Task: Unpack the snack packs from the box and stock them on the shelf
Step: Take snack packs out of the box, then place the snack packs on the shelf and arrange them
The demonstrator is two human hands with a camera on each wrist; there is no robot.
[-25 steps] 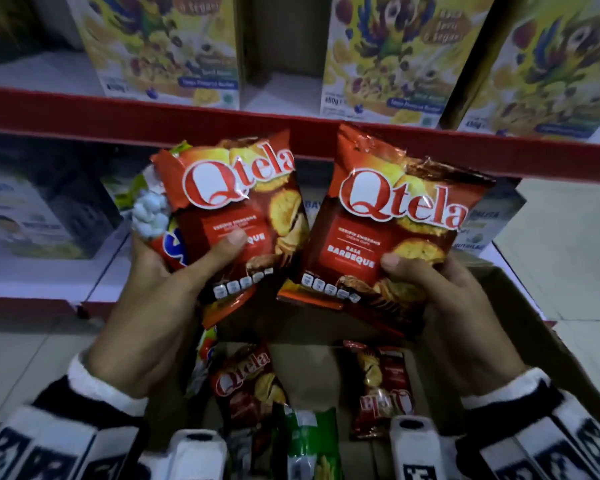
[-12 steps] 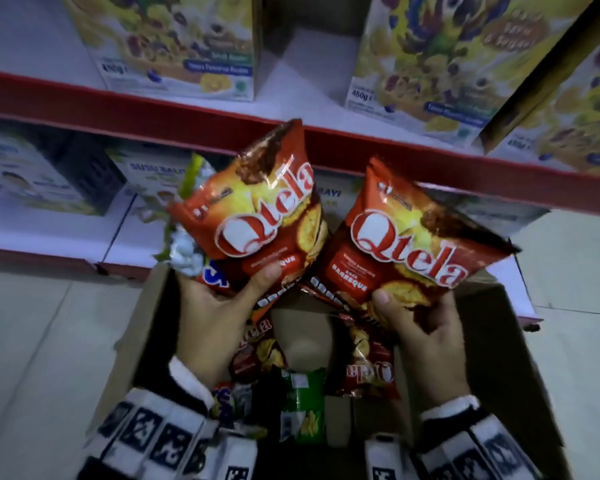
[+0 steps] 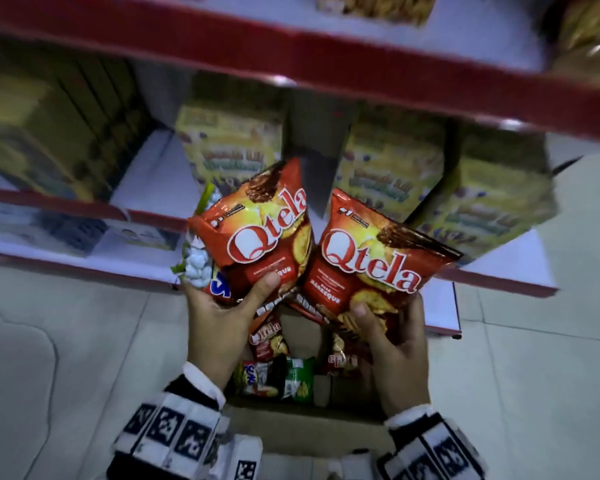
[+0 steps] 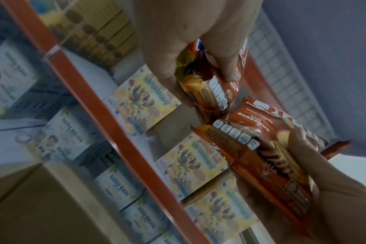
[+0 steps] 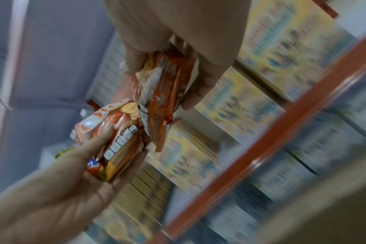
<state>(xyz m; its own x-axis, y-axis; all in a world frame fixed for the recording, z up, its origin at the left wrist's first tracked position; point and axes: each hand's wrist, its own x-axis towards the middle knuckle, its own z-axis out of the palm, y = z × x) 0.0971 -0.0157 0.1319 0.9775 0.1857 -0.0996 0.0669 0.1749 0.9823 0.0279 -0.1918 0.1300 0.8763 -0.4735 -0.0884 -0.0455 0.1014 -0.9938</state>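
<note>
My left hand (image 3: 222, 306) grips a red Qtela snack pack (image 3: 260, 244) with a second pack (image 3: 196, 268), white and green, tucked behind it. My right hand (image 3: 388, 327) grips another red Qtela pack (image 3: 371, 268). Both are held up above the open cardboard box (image 3: 312, 431), side by side and nearly touching. In the left wrist view my left hand (image 4: 198, 69) pinches its Qtela pack (image 4: 211, 89) between thumb and fingers. The right wrist view shows my right hand (image 5: 167, 72) clamped on its Qtela pack (image 5: 163, 92). Several more snack packs (image 3: 278, 368) lie in the box.
The red-edged shelf (image 3: 361, 74) rises ahead, with yellow cereal boxes (image 3: 388, 174) on the level facing the packs and a gap (image 3: 312, 157) between two of them. Baby-milk boxes (image 4: 115, 186) fill the lower level. Pale tiled floor (image 3: 66, 341) surrounds the box.
Both hands have risen with their packs, out of the box and up toward the cereal level. My view has tilted up, so an upper shelf edge has come into sight.
</note>
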